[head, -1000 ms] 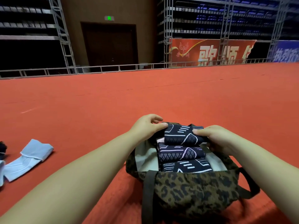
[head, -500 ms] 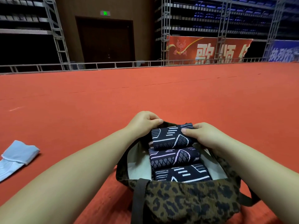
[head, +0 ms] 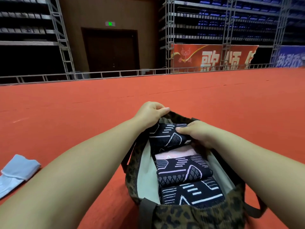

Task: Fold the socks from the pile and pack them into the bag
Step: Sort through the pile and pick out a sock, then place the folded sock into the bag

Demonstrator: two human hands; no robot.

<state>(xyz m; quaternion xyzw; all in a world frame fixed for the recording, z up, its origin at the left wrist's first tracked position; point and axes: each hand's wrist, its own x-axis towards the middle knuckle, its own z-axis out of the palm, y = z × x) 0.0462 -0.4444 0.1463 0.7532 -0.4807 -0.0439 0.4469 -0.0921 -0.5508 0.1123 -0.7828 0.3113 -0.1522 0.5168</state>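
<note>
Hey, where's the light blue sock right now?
In the head view the light blue sock lies flat on the red floor at the far left edge, left of the left forearm and well apart from the leopard-print bag.

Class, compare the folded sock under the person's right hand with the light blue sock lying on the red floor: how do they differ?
The dark patterned sock sits inside the leopard-print bag; the light blue sock lies outside it on the red floor.
The patterned sock is dark with pale lines; the blue one is plain.
The right hand grips the patterned sock; nothing touches the blue one.
Both are fabric socks.
</note>
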